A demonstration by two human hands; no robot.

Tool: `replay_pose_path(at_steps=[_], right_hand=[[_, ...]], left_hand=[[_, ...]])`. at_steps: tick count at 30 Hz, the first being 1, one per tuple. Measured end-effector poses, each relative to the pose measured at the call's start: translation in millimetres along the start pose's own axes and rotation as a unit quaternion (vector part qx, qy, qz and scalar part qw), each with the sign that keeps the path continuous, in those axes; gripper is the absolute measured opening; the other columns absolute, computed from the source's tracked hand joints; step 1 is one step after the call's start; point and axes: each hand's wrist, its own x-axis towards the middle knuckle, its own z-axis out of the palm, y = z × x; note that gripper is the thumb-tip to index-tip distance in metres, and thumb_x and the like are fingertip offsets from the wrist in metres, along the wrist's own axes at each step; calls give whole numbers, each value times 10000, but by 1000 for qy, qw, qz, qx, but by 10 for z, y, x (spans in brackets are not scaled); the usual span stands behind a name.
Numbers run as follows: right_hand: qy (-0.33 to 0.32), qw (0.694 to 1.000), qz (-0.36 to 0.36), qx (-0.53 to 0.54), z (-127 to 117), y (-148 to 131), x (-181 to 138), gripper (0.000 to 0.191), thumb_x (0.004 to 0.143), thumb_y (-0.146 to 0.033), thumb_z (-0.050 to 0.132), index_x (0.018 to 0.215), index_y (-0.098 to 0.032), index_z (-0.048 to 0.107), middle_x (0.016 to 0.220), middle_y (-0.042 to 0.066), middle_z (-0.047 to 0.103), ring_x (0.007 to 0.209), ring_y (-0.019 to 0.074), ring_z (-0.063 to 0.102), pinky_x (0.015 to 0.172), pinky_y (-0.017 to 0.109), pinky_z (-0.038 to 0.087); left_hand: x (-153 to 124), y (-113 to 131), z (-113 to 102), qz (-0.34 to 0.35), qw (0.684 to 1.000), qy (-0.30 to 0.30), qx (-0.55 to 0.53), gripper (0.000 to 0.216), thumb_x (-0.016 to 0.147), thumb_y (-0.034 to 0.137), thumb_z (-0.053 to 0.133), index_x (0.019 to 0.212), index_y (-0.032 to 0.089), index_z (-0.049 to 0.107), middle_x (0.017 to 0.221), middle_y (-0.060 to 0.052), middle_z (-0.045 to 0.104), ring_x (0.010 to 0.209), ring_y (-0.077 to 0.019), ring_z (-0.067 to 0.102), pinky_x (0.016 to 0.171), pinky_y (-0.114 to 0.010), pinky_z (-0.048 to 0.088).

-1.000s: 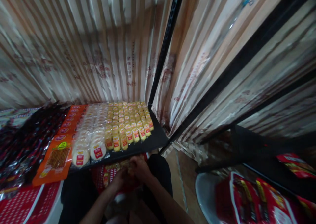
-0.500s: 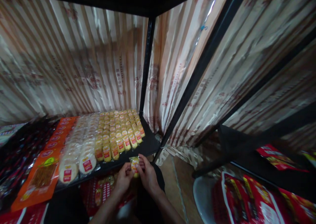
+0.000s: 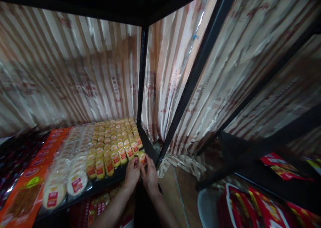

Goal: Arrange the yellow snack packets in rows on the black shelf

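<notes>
A small yellow packaged snack cake (image 3: 142, 157) with a red label is held between my two hands at the front right end of the shelf. My left hand (image 3: 133, 171) is closed at its left side, and my right hand (image 3: 149, 175) grips it from the right. Close behind it stand rows of the same yellow snack cakes (image 3: 115, 158) in clear wrappers, lined up on the black shelf (image 3: 96, 186). The lower part of the held cake is hidden by my fingers.
Left of the cakes lie round white packaged crackers (image 3: 77, 183), orange snack bags (image 3: 23, 201) and dark shiny packets (image 3: 18, 162). A black upright post (image 3: 142, 77) stands at the corner. Red bags (image 3: 263, 204) sit low on the right, near a pale rounded container (image 3: 206, 206).
My hands have brought the snack cake up and slightly right, closer to the end of the front row. The view has shifted, so the shelf sits farther left and lower.
</notes>
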Motion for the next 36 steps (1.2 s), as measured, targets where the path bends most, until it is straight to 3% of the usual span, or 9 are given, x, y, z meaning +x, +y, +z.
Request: replay_pose_path(at_steps=[9, 13, 18, 23, 29, 36], right_hand=[[23, 1000, 11, -17, 87, 146, 434, 454, 815, -252, 416, 1254, -152, 477, 1189, 127, 563, 1112, 229, 517, 953, 380, 419], [20, 999, -1, -26, 142, 184, 590, 450, 819, -274, 432, 1248, -151, 489, 1184, 126, 571, 1101, 233, 518, 940, 377, 421], [4, 999, -18, -46, 198, 199, 714, 440, 817, -291, 466, 1241, -180, 508, 1162, 106, 586, 1087, 234, 513, 931, 371, 418], [-14, 998, -18, -53, 241, 230, 751, 431, 811, -305, 491, 1217, -168, 535, 1152, 106, 593, 1044, 237, 523, 928, 373, 416], [8, 999, -31, -22, 298, 307, 667, 421, 832, -320, 465, 1203, -134, 533, 1155, 125, 587, 1060, 238, 508, 939, 387, 409], [11, 1000, 13, 21, 323, 295, 654, 302, 831, -268, 438, 1074, -140, 564, 1024, 115, 617, 955, 228, 543, 853, 373, 460]], left_hand=[[289, 146, 241, 47, 999, -19, -2, 323, 740, 166, 494, 1042, 121, 599, 1095, -115, 643, 999, -179, 596, 942, -301, 418], [355, 94, 254, 50, 998, 14, 25, 324, 725, 147, 481, 1021, 140, 613, 1089, -93, 649, 1012, -177, 593, 965, -308, 405], [432, 2, 216, 72, 996, 2, 58, 341, 710, 120, 451, 1006, 140, 620, 1074, -97, 655, 988, -177, 599, 954, -309, 412], [458, -10, 182, 82, 994, -10, 69, 338, 722, 152, 436, 1015, 121, 603, 1052, -114, 654, 967, -192, 604, 928, -325, 427], [438, -11, 147, 103, 992, -8, 74, 295, 734, 172, 399, 934, 143, 614, 974, -99, 664, 915, -189, 608, 894, -332, 448], [468, -86, 161, 99, 993, -2, 66, 336, 709, 135, 418, 984, 115, 612, 1032, -123, 653, 951, -191, 604, 911, -337, 444]])
